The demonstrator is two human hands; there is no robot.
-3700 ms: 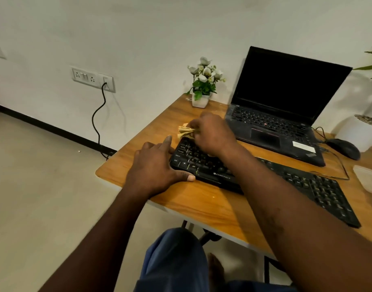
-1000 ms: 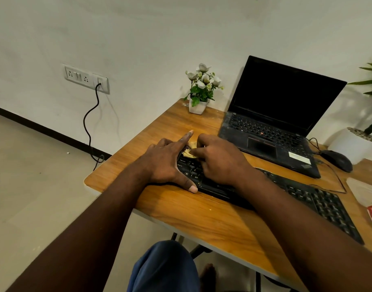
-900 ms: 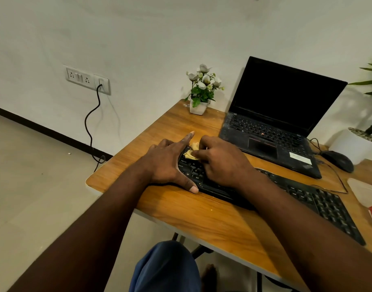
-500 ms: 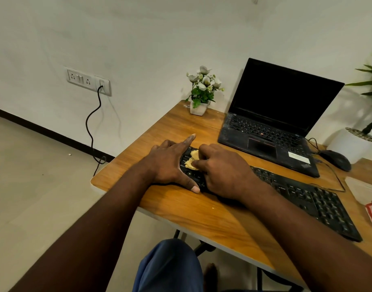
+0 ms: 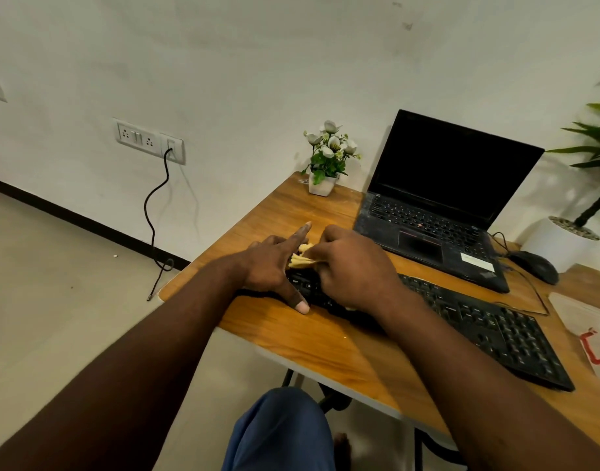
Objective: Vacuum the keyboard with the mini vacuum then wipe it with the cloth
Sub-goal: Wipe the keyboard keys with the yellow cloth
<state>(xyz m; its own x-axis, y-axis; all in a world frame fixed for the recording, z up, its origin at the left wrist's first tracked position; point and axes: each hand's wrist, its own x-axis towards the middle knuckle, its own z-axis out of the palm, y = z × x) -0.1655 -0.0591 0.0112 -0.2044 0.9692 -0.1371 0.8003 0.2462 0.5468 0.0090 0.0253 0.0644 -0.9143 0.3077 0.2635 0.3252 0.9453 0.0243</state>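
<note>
Yellow cloth [image 5: 302, 258], bunched, sits on the left end of the black keyboard [image 5: 488, 321]. Right hand [image 5: 356, 266] over it, fingers curled and clamped on the cloth, holding it against the keys. Left hand [image 5: 274, 263] flat at the keyboard's left edge, fingers straight, thumb splayed along the near edge. Keyboard lies aslant on the wooden counter [image 5: 291, 331]. Open laptop [image 5: 437, 205] just beyond, screen dark. Mouse [image 5: 536, 266] to its right. Small flower pot [image 5: 322, 185] at the far left corner.
</note>
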